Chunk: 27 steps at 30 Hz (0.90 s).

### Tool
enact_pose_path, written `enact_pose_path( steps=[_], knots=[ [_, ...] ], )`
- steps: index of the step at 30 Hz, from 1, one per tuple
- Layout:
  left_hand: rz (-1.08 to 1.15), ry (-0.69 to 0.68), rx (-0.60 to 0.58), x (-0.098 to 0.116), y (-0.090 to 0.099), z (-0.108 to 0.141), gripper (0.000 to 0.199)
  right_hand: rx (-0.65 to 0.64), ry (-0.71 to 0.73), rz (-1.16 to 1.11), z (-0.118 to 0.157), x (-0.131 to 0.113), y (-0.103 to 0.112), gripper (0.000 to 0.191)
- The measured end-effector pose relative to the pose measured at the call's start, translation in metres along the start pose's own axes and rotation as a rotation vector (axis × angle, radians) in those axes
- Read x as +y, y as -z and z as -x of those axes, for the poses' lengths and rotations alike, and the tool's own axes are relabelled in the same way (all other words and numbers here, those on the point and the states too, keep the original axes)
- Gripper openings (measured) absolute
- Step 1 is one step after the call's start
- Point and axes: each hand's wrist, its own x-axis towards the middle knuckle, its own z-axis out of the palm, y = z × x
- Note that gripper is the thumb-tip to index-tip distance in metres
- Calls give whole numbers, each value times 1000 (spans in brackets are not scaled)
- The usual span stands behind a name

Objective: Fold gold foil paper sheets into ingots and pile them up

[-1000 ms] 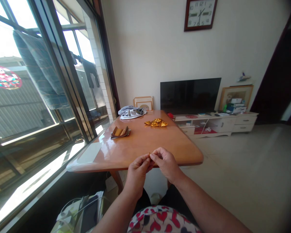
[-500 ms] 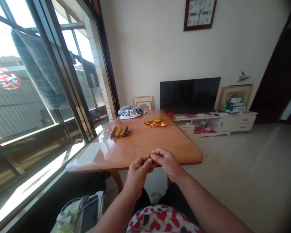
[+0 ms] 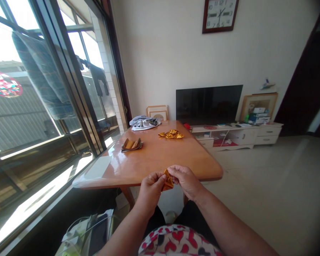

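Between my hands, at the near edge of the wooden table (image 3: 149, 163), is a small piece of shiny gold foil paper (image 3: 168, 181). My left hand (image 3: 152, 185) pinches its left side between thumb and fingers. The fingers of my right hand (image 3: 183, 177) are closed on its upper right side. Farther back on the table lies a heap of gold foil pieces (image 3: 172, 134). A stack of brown-gold paper sheets (image 3: 132, 144) sits to the left, its edges curled up.
Folded cloth (image 3: 144, 122) lies at the table's far left corner, and a pale sheet (image 3: 98, 167) at the near left. A stand with cables and a power strip (image 3: 77, 238) is low on the left. Windows flank the table's left side.
The gold foil now shows as a wider, opened-out piece below my fingers, where only a thin sliver showed before. My hands have moved slightly apart.
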Motion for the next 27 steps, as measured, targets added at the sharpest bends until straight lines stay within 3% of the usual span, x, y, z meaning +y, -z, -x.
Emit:
enact_pose_path(
  steps=[9,14,21,27],
  knots=[
    [-48,59,-66,-7,5,-4,38,7,70,50,2,-3,-2,29],
    [-108,82,-129,-7,10,-6,43,18,14,-13,1,4,1,30],
    [-127,105,-100,-14,14,-7,45,-46,7,18,2,4,5,32],
    [-156,117,-177,-12,21,-9,40,53,33,34,2,4,6,37]
  ],
)
